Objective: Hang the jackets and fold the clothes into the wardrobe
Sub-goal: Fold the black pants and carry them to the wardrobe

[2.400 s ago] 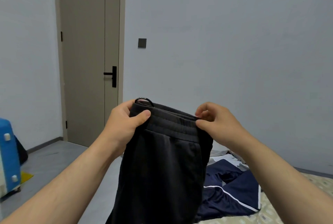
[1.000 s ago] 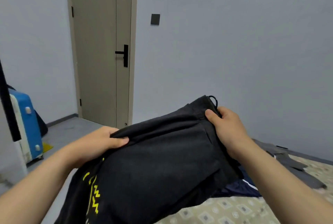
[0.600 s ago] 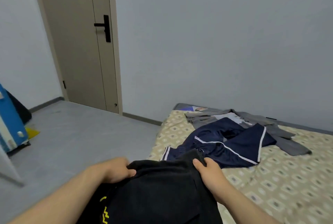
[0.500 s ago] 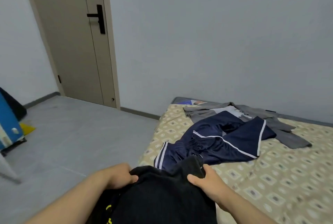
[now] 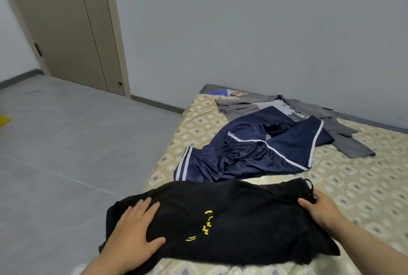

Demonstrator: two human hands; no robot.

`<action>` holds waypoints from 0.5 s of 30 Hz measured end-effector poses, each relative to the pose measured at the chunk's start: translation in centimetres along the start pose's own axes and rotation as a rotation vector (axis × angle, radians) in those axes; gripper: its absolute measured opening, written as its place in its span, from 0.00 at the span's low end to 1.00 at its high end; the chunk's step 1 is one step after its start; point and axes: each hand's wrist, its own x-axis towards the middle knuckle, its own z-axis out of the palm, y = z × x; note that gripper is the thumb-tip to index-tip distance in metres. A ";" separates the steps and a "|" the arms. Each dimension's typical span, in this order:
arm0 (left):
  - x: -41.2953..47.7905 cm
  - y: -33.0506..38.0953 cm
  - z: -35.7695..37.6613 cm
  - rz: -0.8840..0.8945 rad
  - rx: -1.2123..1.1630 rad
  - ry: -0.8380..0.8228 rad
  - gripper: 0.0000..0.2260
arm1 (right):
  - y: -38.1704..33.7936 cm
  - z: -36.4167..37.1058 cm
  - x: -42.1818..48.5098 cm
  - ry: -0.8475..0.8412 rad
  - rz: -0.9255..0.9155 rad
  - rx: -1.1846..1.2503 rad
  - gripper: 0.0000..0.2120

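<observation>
Black trousers (image 5: 231, 215) with a yellow print lie folded across the near edge of the patterned mattress (image 5: 364, 186). My left hand (image 5: 134, 228) presses flat on their left end with straight, spread fingers. My right hand (image 5: 320, 206) rests on the waistband end at the right, by the black drawstring; its fingers look straight. Beyond them lie navy track trousers (image 5: 254, 151) with white stripes and a grey jacket (image 5: 344, 129), both crumpled.
The mattress sits on a grey tiled floor (image 5: 66, 142) against a pale wall. A beige door (image 5: 66, 27) stands shut at the far left. A yellow scrap (image 5: 3, 120) shows at the left edge. No wardrobe is in view.
The black trousers came down from held-up in the air onto the mattress. Both hands let go of their grip and now lie flat on the cloth. The view tilted down.
</observation>
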 end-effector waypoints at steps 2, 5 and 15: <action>-0.5 -1.2 0.3 -0.079 -0.035 0.049 0.45 | -0.5 0.9 -0.4 0.069 0.029 -0.201 0.15; -0.6 -2.4 -0.2 -0.322 -0.350 0.175 0.40 | -3.5 3.4 -2.8 0.298 -0.129 -0.475 0.21; -2.3 -4.2 -2.7 -0.550 -1.067 0.309 0.12 | -15.5 17.5 -21.8 -0.439 -0.748 -0.510 0.27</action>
